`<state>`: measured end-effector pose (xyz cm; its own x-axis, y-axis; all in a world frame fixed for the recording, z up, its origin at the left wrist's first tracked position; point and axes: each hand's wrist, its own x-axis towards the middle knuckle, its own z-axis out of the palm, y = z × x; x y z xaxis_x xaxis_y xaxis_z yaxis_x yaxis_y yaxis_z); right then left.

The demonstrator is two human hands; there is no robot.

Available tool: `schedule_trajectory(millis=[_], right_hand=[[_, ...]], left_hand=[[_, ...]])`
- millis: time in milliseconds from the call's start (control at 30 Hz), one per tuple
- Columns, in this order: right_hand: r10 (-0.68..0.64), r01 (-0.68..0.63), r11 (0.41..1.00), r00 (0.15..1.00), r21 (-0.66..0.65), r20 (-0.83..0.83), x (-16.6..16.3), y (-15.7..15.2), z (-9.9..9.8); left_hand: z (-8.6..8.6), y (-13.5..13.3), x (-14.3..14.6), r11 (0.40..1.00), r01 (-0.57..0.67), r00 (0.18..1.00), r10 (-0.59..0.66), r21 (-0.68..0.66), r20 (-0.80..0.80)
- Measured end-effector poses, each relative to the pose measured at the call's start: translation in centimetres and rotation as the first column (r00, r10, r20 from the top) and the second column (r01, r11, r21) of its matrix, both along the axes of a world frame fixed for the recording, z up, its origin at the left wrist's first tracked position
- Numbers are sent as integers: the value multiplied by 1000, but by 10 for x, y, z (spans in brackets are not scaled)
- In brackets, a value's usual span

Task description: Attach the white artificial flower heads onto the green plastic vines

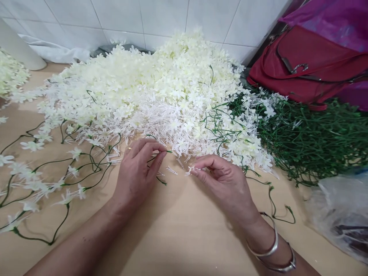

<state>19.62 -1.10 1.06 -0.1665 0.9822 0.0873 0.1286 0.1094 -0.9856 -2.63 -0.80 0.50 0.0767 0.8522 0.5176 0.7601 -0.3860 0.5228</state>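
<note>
Between the thumb and fingers of my left hand [140, 166] is a green plastic stem [169, 151], its tip pointing right. My right hand [222, 180] pinches a small white piece [192, 169], which looks like an artificial flower's stamen or small blossom. A short gap separates the two hands. A few loose white stamens [171, 170] lie on the table between them. Behind both hands rises a large heap of white artificial flowers [161, 76], with white stamens [155, 115] along its front.
Flowers joined to green stems [94, 165] are spread at left. A pile of green stems [316, 138] lies at right under a red handbag [319, 61]. Near the right edge is a clear plastic bag [342, 207]. A tiled wall [163, 15] stands behind the wooden table [172, 237].
</note>
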Motion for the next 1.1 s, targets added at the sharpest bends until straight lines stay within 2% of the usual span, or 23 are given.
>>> schedule_trajectory(millis=[100,200,300,367,500,833,1100], right_hand=[[-8,4,996,999,-85,-51,3,4,3],[59,-81,985,988,-153,-140,7,9,5],[142,-177,968,970,-176,-197,9,12,6],[146,-182,966,970,-185,-192,8,12,5],[96,-136,971,974,-195,-205,6,10,3],[107,-135,976,981,-172,-159,2,8,6],[62,-68,988,997,-136,-50,-1,3,6]], left_hand=[[10,-9,8,992,111,981,-98,-66,168],[12,-18,17,950,253,924,-181,-184,338],[8,-22,22,916,290,878,-139,-276,459],[6,-23,23,900,297,855,-102,-319,508],[3,-24,22,887,314,840,-95,-337,534],[4,-23,25,895,346,829,-153,-280,537],[-5,-23,25,848,376,792,-85,-373,605]])
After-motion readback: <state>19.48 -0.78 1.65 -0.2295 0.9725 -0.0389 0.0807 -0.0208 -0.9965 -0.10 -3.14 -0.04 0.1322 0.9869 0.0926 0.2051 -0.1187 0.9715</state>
